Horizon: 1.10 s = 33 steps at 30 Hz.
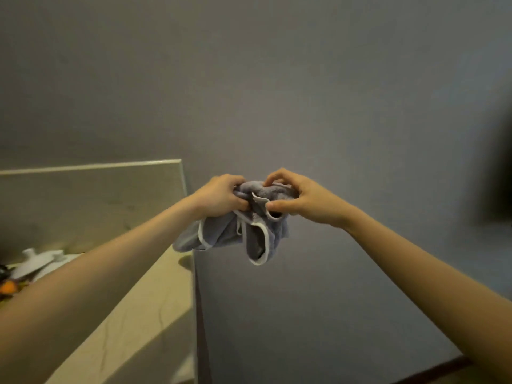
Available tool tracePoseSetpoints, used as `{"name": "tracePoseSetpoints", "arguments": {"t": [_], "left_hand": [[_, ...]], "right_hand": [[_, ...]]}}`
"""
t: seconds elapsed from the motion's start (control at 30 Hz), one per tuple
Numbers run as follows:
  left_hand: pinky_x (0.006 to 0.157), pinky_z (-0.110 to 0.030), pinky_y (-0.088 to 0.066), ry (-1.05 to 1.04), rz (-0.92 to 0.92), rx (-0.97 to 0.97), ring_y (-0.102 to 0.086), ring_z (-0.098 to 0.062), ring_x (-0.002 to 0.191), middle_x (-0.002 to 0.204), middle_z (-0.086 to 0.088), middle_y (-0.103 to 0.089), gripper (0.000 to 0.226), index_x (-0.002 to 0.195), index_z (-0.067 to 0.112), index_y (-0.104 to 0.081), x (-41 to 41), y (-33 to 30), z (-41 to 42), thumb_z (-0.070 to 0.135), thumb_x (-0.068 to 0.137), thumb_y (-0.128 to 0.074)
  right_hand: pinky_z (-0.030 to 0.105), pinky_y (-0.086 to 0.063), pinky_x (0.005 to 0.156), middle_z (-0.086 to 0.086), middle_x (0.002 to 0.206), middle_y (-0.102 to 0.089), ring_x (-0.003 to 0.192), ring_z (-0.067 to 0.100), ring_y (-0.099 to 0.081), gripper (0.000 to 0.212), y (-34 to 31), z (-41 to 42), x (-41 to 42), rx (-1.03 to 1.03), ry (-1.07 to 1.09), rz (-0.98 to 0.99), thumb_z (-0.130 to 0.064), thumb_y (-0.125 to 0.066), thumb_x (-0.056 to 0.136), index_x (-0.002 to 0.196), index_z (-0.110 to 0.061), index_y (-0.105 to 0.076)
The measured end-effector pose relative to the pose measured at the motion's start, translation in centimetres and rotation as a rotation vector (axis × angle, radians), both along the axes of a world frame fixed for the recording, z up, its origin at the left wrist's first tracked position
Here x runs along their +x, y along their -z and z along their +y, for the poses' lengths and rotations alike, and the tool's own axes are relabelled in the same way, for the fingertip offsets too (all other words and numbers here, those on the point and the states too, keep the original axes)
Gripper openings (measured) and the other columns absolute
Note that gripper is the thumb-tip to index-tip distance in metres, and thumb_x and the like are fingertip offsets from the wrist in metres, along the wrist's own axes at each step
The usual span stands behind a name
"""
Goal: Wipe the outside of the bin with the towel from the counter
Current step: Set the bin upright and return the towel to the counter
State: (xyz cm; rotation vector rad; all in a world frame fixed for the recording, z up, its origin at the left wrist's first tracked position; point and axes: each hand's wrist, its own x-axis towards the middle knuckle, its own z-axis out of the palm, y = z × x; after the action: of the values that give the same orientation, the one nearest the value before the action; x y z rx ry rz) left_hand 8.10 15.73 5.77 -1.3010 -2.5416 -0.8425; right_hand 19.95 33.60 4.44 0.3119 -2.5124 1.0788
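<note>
A grey-blue towel [221, 234] with white piping along its edges hangs bunched in the air in front of a grey wall, just past the counter's end. My left hand [220, 199] grips its upper left part in a fist. My right hand [302, 199] pinches the upper right part between thumb and fingers. The two hands are close together, with folds of the towel drooping below them. No bin shows in this view.
A beige stone counter [138, 314] with a raised backsplash [91, 195] fills the lower left and ends at a vertical edge near the middle. On its far left lie a white lidded dish [41, 261] and something orange [7, 288]. A dark shape [501, 162] is at the right edge.
</note>
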Motion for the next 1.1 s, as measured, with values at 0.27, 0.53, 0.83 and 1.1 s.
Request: {"name": "tracePoseSetpoints", "arguments": {"t": [0.27,0.53,0.83,1.1], "left_hand": [[0.067,-0.043,-0.049,-0.204,0.205,0.122,-0.060,-0.036,0.083,0.090,-0.011,-0.067,0.022,0.086,0.016,-0.053,-4.2,2.1,-9.8,0.022,0.068,-0.065],[0.059,-0.039,-0.040,-0.200,0.412,0.162,-0.054,-0.032,0.084,0.092,-0.010,-0.053,0.023,0.082,0.016,-0.042,-7.7,7.0,-13.0,0.012,0.076,-0.064],[0.078,-0.037,-0.044,-0.042,0.066,-0.087,-0.050,-0.022,0.094,0.102,0.000,-0.049,0.030,0.102,0.028,-0.058,-9.9,9.2,-16.1,0.038,0.075,-0.066],[0.078,-0.024,-0.045,0.119,-0.324,-0.108,-0.060,-0.010,0.085,0.090,0.008,-0.063,0.018,0.077,0.027,-0.072,-10.7,8.5,-18.8,0.031,0.088,-0.059]], "right_hand": [[0.038,-0.049,0.073,0.003,0.095,-0.057,0.083,0.025,-0.057,0.040,1.4,-9.9,-6.0,0.147,0.135,0.165,-0.009,-0.069,0.070,0.101,-0.018,-0.045],[0.045,-0.049,0.081,0.012,0.113,-0.054,0.097,0.028,-0.054,0.042,4.1,-13.0,-11.2,0.382,0.195,0.115,-0.002,-0.064,0.073,0.111,-0.011,-0.051],[0.044,-0.049,0.079,0.010,0.106,-0.052,0.089,0.025,-0.051,0.030,7.2,-14.6,-12.3,0.448,0.156,-0.020,-0.007,-0.066,0.078,0.106,-0.013,-0.058],[0.033,-0.046,0.095,0.004,0.127,-0.050,0.114,0.020,-0.050,0.037,7.1,-14.4,-10.2,0.414,-0.032,-0.159,-0.011,-0.070,0.077,0.113,-0.019,-0.066]]}}
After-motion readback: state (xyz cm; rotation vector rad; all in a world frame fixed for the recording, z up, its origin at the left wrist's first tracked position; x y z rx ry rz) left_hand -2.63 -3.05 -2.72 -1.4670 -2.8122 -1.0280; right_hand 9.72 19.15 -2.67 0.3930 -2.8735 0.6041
